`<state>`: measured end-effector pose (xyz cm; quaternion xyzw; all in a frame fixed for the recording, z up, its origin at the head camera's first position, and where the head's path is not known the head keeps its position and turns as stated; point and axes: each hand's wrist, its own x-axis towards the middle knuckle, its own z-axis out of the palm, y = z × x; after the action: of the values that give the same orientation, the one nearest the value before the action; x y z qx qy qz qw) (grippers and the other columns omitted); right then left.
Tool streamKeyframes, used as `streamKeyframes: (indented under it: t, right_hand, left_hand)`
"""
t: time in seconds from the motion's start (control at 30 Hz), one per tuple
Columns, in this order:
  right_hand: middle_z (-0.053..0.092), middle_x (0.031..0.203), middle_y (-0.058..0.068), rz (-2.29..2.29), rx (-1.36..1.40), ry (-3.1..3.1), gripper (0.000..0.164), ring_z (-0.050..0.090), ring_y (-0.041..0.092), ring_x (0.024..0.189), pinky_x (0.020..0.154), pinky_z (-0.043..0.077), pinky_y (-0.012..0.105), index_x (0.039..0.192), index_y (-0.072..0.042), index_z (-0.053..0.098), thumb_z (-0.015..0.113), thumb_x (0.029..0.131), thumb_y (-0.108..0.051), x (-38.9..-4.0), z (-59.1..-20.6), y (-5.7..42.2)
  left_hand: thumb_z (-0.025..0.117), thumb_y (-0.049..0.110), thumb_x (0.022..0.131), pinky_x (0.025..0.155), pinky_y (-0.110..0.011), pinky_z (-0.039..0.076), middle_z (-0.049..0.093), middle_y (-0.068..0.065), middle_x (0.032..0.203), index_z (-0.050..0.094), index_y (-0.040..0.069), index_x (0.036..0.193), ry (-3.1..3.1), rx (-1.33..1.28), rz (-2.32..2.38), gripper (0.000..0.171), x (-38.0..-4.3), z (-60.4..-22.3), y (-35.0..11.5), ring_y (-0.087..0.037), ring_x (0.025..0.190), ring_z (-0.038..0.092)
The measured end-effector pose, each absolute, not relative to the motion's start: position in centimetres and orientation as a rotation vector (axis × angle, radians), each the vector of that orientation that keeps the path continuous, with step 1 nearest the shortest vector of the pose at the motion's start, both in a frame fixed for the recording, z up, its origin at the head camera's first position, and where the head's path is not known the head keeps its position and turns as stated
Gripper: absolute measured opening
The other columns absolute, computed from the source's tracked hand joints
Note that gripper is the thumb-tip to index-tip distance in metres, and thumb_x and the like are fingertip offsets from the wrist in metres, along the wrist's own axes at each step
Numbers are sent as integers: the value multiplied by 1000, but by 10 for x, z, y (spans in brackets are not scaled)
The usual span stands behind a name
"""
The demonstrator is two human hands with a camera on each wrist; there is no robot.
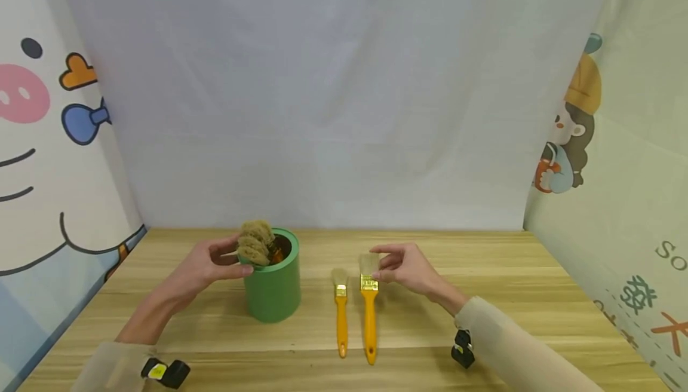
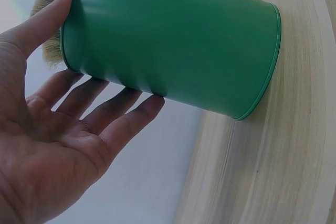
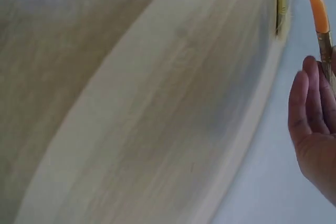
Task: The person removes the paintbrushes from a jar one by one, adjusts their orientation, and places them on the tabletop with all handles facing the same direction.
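Note:
A green cylindrical pot [image 1: 273, 296] stands upright on the table, with tan brush bristles [image 1: 255, 242] sticking out over its left rim. My left hand [image 1: 206, 263] holds the pot from the left. In the left wrist view, its thumb lies at the rim and its fingertips touch the side of the pot [image 2: 168, 40]. To the right, my right hand [image 1: 405, 269] pinches the bristle end of the wider yellow-handled paintbrush [image 1: 370, 326]. Its handle points toward me. A narrower paintbrush [image 1: 341, 320] lies parallel to it, between it and the pot.
The wooden table [image 1: 457, 254] ends at a pale grey cloth backdrop [image 1: 333, 141]. Cloths printed with cartoons hang at the left [image 1: 32, 159] and right [image 1: 634, 189]. Black wrist devices sit on the left sleeve [image 1: 107, 368] and the right sleeve [image 1: 510, 338].

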<state>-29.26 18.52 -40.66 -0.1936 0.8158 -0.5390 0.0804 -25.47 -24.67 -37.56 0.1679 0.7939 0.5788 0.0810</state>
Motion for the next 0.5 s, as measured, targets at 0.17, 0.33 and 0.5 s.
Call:
streamKeyframes:
  t: [0.17, 0.33, 0.5]
  right_hand:
    - [78, 102, 17, -1543, -539, 2480, 53, 74, 23, 92, 78, 59, 32, 136, 8, 65, 83, 87, 1, -297, -414, 183]
    - [78, 103, 17, -1478, -531, 2504, 52, 74, 22, 90, 76, 59, 31, 134, 7, 68, 85, 85, -1, -301, -419, 181]
    - [77, 103, 17, -1409, -570, 2537, 53, 74, 25, 93, 81, 61, 36, 132, 10, 67, 87, 85, -4, -304, -424, 180]
  left_hand:
    - [78, 19, 96, 114, -67, 34, 19, -39, 164, 25, -7, 164, 2367, 502, 1731, 90, -254, -375, -247, -59, 144, 34]
    - [78, 19, 96, 114, -68, 33, 20, -40, 164, 24, -8, 163, 2371, 494, 1729, 90, -254, -375, -247, -59, 144, 34]
    - [78, 19, 96, 114, -67, 33, 22, -39, 164, 24, -9, 163, 2373, 509, 1736, 91, -255, -377, -247, -59, 143, 36]
